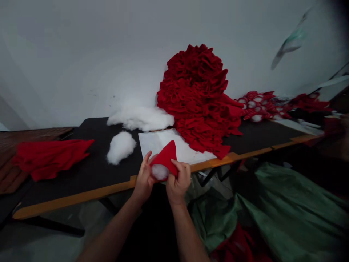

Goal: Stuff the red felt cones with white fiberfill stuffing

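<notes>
My left hand (144, 175) and my right hand (178, 180) together hold a small red felt cone (166, 158) just over the table's front edge. Its point is up, and a wad of white polyester stuffing (159, 171) shows at its open end. The fingers of both hands press on the felt from either side. Behind my hands lies a white paper sheet (160, 142). A loose clump of white stuffing (120, 147) sits to the left of it, and a larger clump (140, 118) lies against the wall.
A large heap of ruffled red felt (196, 98) rests on the black table (81, 174), which has an orange edge. Red-and-white pieces (259, 107) lie to the right, and red cloth (49, 158) lies at left. Green fabric (283, 207) hangs below right.
</notes>
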Available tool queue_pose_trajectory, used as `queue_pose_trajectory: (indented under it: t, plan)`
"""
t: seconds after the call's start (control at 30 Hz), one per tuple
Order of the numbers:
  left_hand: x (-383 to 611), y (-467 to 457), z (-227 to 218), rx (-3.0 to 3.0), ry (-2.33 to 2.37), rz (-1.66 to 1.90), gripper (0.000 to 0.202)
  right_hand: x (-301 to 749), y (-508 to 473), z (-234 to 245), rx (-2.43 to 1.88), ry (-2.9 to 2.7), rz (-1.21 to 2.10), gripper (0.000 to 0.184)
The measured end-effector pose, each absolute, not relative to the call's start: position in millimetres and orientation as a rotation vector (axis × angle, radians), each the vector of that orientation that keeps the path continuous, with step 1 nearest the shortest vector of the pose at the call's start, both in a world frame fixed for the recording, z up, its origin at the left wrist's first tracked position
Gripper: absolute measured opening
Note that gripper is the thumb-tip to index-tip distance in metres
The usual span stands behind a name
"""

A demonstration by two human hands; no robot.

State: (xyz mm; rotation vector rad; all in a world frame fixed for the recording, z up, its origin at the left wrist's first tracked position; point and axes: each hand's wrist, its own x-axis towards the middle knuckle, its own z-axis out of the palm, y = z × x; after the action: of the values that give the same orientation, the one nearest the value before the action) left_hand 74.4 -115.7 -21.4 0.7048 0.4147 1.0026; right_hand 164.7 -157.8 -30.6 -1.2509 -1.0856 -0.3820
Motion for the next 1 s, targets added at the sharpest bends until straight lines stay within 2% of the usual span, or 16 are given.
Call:
queue_pose_trajectory:
  t: [0.1, 0.2, 0.33, 0.53, 0.73, 0.9, 1.0]
  plan:
    - [74.3, -111.1, -15.6, 0.408, 0.371, 0.798, 0.065, 161.8, -156.8, -29.9, -1.201, -1.113, -0.215, 0.036]
    - [76.8, -103.4, -5.6, 0.323, 0.331, 0.716, 0.053, 157.2, -157.8, -31.5, -1.234, -1.116, -0.099, 0.025]
    - [83.3, -94.6, 5.8, 0.262, 0.429, 0.821, 0.033, 146.2, -168.6, -34.8, -1.37, -0.925, -0.288, 0.028]
    - [96.2, -103.8, 1.7, 0.285, 0.47, 0.93, 0.025, 128.7, -167.0, -36.9, -1.381, -1.107, -0.338, 0.019]
    - [101.1, -122.7, -6.5, 0.663, 0.515, 1.053, 0.043, 135.3, -179.8, -37.4, -1.393, -0.973, -0.051, 0.013]
    - [117.4, -146.3, -28.1, 1.158, 0.634, 1.165, 0.065, 136.6, -221.9, -46.4, -1.241, -0.534, 0.319, 0.026]
    - [129.1, -178.7, -55.6, 1.419, 0.665, 1.029, 0.06, 145.3, -245.8, -64.9, -1.169, -0.302, 0.401, 0.026]
